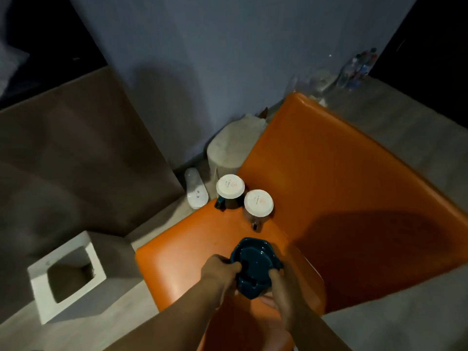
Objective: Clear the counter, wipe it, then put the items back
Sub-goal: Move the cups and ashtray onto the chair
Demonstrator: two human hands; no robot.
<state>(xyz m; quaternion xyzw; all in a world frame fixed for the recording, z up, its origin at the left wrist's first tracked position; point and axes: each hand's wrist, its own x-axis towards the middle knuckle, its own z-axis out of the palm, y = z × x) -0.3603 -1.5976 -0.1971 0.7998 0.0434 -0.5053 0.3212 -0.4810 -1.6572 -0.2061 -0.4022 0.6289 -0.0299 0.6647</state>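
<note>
A dark teal dish (254, 262), maybe a stack of saucers, hangs just above the near end of an orange padded bench (329, 173). My left hand (219, 271) grips its left rim with curled fingers. My right hand (281, 287) holds its right rim, thumb on top. Beyond the dish, two dark mugs stand on the bench, each under a round white paper lid: one (230, 190) at the bench's left edge, the other (258, 204) right beside it.
A pale cylindrical bin (228, 153) stands against the blue wall left of the bench. A white slipper (195, 191) lies on the floor beside it. A white square open box (68, 274) sits at lower left. Water bottles (357, 69) stand at the far right.
</note>
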